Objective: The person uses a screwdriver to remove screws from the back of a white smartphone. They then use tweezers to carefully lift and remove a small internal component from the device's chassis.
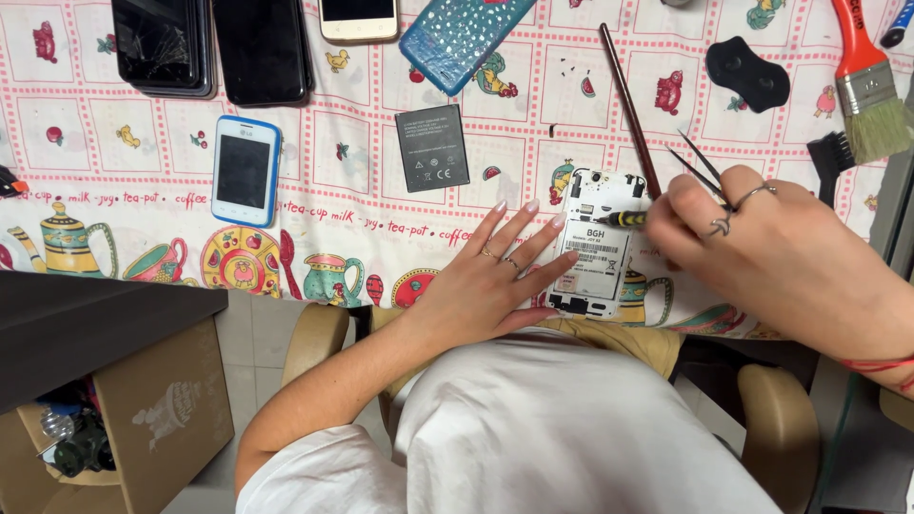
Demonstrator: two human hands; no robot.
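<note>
A white phone with its back cover off (pixel 596 246) lies at the table's near edge. My left hand (pixel 495 276) rests flat beside it, fingertips touching its left side. My right hand (pixel 752 243) grips a small yellow-and-black screwdriver (pixel 621 219), whose tip meets the phone's upper part. Black tweezers (pixel 700 164) stick up from the same hand. A dark grey phone battery (pixel 431 148) sits on the cloth above my left hand.
The patterned tablecloth (pixel 114 143) also carries a white-and-blue phone (pixel 246 170), several dark phones (pixel 214 43), a blue beaded case (pixel 464 36), a thin brown stick (pixel 628 105), a black plastic piece (pixel 747 71), an orange paintbrush (pixel 866 81). An open cardboard box (pixel 143 419) stands lower left.
</note>
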